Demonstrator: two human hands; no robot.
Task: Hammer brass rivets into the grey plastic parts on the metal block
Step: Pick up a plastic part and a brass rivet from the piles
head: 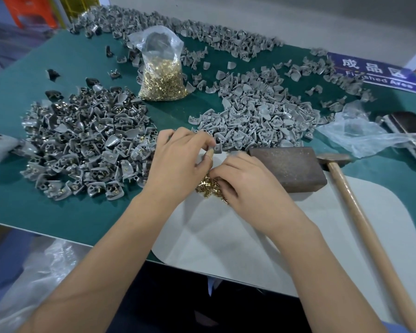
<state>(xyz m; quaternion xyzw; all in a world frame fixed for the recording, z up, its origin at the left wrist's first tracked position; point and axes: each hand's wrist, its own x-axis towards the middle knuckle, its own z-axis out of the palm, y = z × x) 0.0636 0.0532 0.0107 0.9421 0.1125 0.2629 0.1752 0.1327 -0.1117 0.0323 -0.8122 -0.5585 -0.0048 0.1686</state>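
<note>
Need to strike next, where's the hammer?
In the head view the hammer lies untouched on the right, its head beside the metal block, handle toward the person.

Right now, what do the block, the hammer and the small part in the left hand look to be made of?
Block: likely steel, brown, dull and pitted, perhaps rusted. Hammer: pale wooden handle with visible grain; metal head, worn and matt. Part pinched by the left hand: grey moulded plastic, smooth, with a hole.

Both bare arms reach forward, close together. The left hand [178,162] has its fingers curled, tips pinched tight. The right hand [247,181] lies palm down, fingers bent under.
</note>
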